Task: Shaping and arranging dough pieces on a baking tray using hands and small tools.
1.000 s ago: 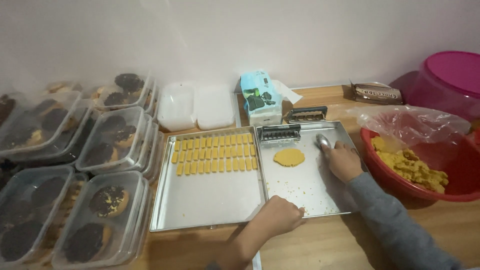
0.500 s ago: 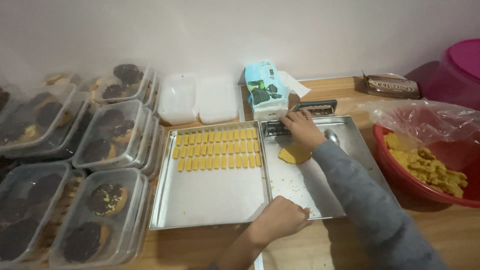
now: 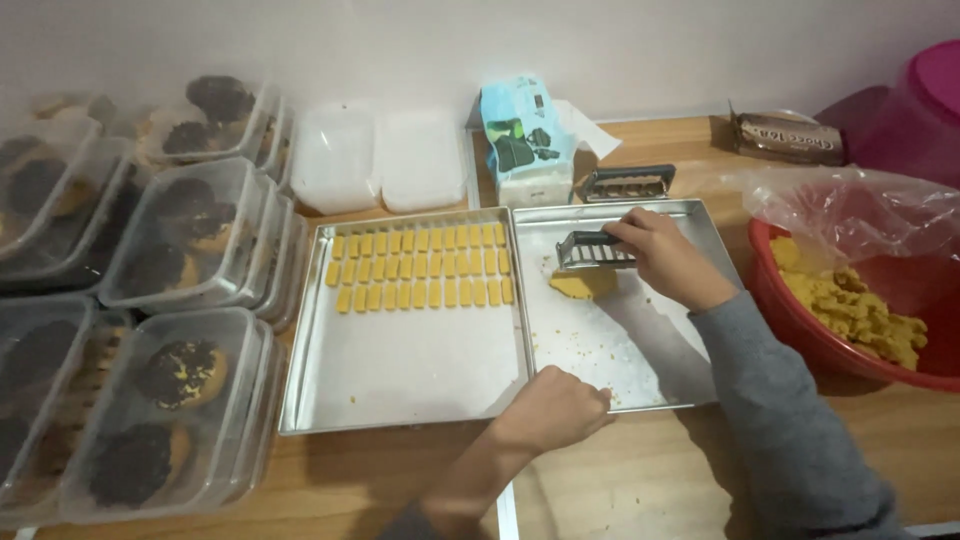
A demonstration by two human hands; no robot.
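Right hand (image 3: pixel 668 258): fingers curled tight around the dark handle of a metal slotted dough cutter (image 3: pixel 592 250), holding it just above a flattened piece of yellow dough (image 3: pixel 583 286).
Left hand (image 3: pixel 553 410): fingers folded together and resting on the near rim of the right baking tray (image 3: pixel 640 350), gripping nothing else.
Dough piece: lies on the right baking tray near its far left corner, with crumbs scattered around it.
Left baking tray (image 3: pixel 400 370): touches the right one side by side; three rows of small yellow cut dough bars (image 3: pixel 420 266) fill its far end, the near part lined with pale paper.
Bench (image 3: pixel 640 480): light wood, running up to a plain pale wall.
Second cutter (image 3: pixel 628 184): lies on the bench just behind the right tray.
Red bowl (image 3: pixel 800 310): to the right, lined with clear plastic, holding crumbly yellow dough (image 3: pixel 850 310).
Plastic containers (image 3: pixel 190 400): stacked at the left, clear, holding dark-topped round biscuits.
White tubs (image 3: pixel 380 158): two, behind the left tray.
Blue carton (image 3: pixel 525 135): stands between the white tubs and the second cutter.
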